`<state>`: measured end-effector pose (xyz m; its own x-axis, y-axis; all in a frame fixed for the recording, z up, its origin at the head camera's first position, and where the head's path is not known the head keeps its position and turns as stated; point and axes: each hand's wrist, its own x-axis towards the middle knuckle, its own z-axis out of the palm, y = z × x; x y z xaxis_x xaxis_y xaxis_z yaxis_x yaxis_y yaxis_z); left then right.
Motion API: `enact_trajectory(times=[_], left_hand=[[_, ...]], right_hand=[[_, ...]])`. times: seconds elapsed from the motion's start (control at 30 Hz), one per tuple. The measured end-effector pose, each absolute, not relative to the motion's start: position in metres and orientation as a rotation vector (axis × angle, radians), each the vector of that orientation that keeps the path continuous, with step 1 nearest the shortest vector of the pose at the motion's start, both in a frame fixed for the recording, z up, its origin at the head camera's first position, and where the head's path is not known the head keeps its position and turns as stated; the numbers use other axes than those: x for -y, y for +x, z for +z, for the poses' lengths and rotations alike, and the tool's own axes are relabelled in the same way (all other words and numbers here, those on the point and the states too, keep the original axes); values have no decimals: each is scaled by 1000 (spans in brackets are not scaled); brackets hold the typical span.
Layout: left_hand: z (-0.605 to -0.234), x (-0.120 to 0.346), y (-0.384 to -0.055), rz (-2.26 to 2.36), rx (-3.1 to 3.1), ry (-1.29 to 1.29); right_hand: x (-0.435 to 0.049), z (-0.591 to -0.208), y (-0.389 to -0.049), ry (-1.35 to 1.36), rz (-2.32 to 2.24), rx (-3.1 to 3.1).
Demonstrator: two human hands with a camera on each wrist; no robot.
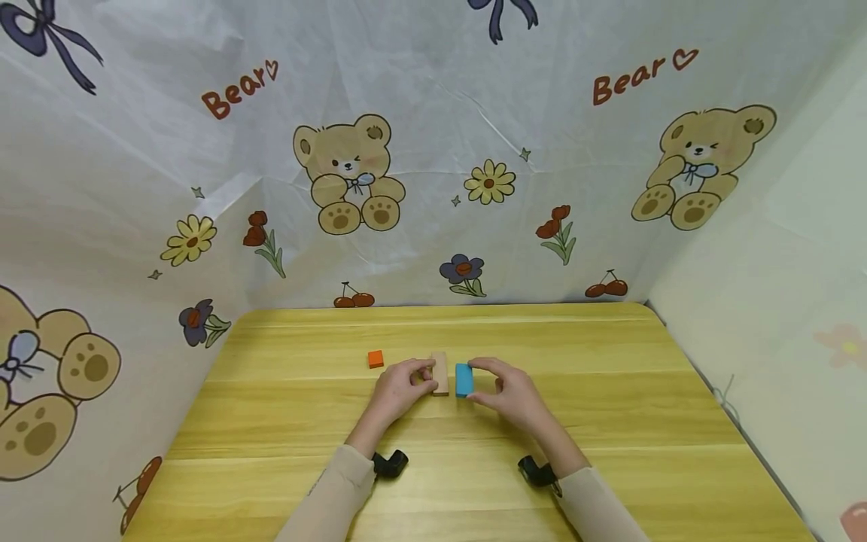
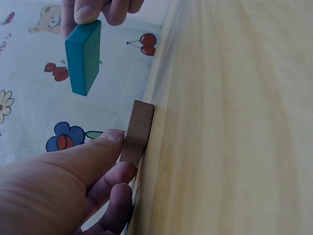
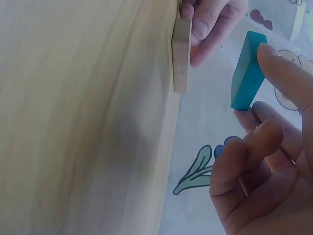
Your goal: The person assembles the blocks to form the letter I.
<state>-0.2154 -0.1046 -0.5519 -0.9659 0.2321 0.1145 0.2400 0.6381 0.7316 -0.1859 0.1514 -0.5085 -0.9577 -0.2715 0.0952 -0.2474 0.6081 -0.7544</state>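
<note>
Far L: orange block (image 1: 375,360) on the tabletop (image 1: 576,354), approx 11 o'clock of the L hand (image 1: 398,391), untouched; prob. light & stiff, best pinched on opposite sides. Next, the L hand: its grip is on the wooden block (image 1: 440,375), thumb & fingertips curled at the 9 o'clock side. That block seems to rest on the tabletop, long axis approx 12 to 6, bare wood w/ visible grain; looks rigid, light, not fragile, w/ dry-looking faces that shd give decent friction. Best hold prob. across the long sides nr the middle, so it doesn't swivel. Just to its 3 o'clock, w/ a narrow gap, is the blue block (image 1: 463,381), also lengthwise 12 to 6, held clear of the tabletop per the wrist views. Smooth painted-looking faces, so maybe a touch slipperier than bare wood; likely light, hard, no give. Far R, the R hand (image 1: 516,397) has it in a fingertip grip: a finger at the 12 o'clock end, thumb at the 6 o'clock end, other fingers curled off it. End-to-end hold leaves the broad faces free, but w/ so few contacts it cd pivot; wants centred contacts & even pressure
</note>
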Motion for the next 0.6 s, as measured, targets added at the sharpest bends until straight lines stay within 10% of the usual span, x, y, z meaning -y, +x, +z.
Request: enact_trajectory(times=[0.6], left_hand=[[-552, 105, -215, -1276, 2836, -415]], right_hand=[[-138, -511, -176, -547, -1237, -2808]])
